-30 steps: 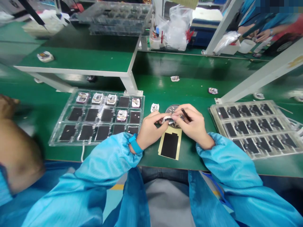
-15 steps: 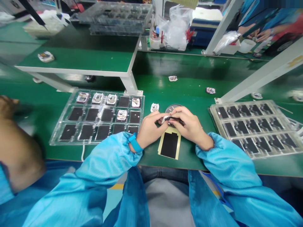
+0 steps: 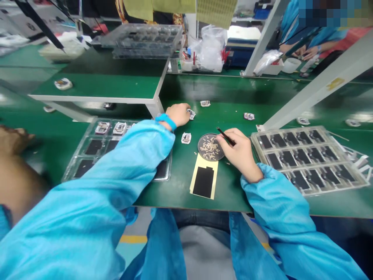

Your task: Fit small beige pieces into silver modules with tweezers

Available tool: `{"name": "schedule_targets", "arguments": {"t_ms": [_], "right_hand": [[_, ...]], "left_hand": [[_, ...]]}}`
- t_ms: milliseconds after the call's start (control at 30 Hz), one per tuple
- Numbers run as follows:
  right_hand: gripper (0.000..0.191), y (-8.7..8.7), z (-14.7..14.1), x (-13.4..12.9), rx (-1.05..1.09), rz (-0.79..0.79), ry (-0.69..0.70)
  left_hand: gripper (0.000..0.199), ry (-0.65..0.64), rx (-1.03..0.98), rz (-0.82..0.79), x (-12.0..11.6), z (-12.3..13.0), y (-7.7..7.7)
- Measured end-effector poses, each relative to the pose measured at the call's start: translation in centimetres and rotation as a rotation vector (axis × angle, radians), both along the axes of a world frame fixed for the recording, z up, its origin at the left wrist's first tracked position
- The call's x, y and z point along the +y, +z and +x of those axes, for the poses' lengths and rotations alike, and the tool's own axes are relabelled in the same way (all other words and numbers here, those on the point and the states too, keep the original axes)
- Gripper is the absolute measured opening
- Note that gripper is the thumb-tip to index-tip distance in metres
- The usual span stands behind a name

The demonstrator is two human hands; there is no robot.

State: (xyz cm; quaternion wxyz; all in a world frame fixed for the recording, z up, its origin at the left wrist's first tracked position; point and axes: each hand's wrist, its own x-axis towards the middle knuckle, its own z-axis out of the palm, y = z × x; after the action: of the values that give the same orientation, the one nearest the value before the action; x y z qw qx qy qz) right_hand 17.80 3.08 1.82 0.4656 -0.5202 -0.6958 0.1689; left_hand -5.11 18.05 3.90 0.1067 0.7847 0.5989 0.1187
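Note:
My left hand (image 3: 178, 114) reaches forward beyond the tray, its fingers closed at the edge of a small white watch housing (image 3: 191, 114) low over the bench. My right hand (image 3: 238, 149) grips slim black tweezers (image 3: 226, 137), tip pointing up and left. Beside it lies a round dark mesh dish (image 3: 211, 147) strewn with tiny pale pieces. Below the dish is a yellow backing sheet (image 3: 216, 179) bearing a black rectangular pad (image 3: 203, 182). Another white housing (image 3: 186, 138) rests left of the dish. My left sleeve hides much of the left clear tray (image 3: 92, 123).
At right sits a stack of clear trays (image 3: 313, 161) with black pads. More housings (image 3: 205, 104) lie further back. A raised green shelf (image 3: 116, 83) stands at left, a slanted white post (image 3: 309, 81) at right. A co-worker's arm (image 3: 17, 167) is at far left.
My hands have come apart. The left has carried the white housing forward and left; the right keeps the tweezers and has shifted slightly right, uncovering the dish. The camera view has also shifted.

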Motion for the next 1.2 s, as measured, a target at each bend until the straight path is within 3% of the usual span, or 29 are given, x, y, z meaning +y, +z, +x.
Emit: {"name": "schedule_targets", "arguments": {"t_ms": [67, 133, 300, 400, 500, 567, 667, 767, 833, 900, 1000, 1200], "right_hand": [[0.023, 0.5, -0.1, -0.3, 0.052, -0.001, -0.006], [0.03, 0.8, -0.1, -0.5, 0.107, -0.017, -0.006], [0.048, 0.8, 0.2, -0.8, 0.167, -0.052, -0.026], [0.054, 0.6, 0.0, -0.7, 0.267, -0.233, -0.001], [0.045, 0.6, -0.3, -0.7, 0.422, -0.477, 0.134], [0.039, 0.6, -0.5, -0.9, 0.412, -0.569, 0.267], [0.027, 0.4, -0.6, -1.4, 0.184, -0.544, 0.419], [0.021, -0.4, -0.4, -1.6, 0.034, -0.478, 0.407], [0.021, -0.9, -0.3, -1.6, 0.022, -0.45, 0.341], [0.022, -1.1, -0.2, -1.4, 0.002, -0.428, 0.316], [0.023, -1.2, -0.2, -1.3, -0.02, -0.42, 0.325], [0.02, -1.1, -0.3, -1.4, -0.067, -0.442, 0.319]], "left_hand": [[0.061, 0.014, 0.067, 0.031, 3.1, 1.7, -0.9], [0.07, -0.065, 0.061, 0.062, 5.1, 3.6, -2.1], [0.061, -0.08, -0.033, 0.017, 7.4, 6.7, -4.1], [0.046, -0.065, -0.053, 0.016, 7.8, 6.9, -4.2], [0.045, -0.024, -0.173, 0.012, 7.2, 6.7, -3.5], [0.044, 0.02, -0.424, -0.031, 5.6, 6.2, -2.5], [0.037, -0.003, -0.859, -0.157, 0.9, 4.6, -0.6], [0.025, -0.151, -1.05, -0.358, -5.7, 2.5, 1.0], [0.02, -0.175, -1.108, -0.52, -9.7, 1.3, 1.2], [0.02, -0.176, -1.118, -0.675, -12.6, 0.6, 0.7], [0.017, -0.173, -1.111, -0.808, -14.5, 0.3, -0.9], [0.016, -0.152, -1.008, -0.718, -14.3, -0.2, -4.3]]}}
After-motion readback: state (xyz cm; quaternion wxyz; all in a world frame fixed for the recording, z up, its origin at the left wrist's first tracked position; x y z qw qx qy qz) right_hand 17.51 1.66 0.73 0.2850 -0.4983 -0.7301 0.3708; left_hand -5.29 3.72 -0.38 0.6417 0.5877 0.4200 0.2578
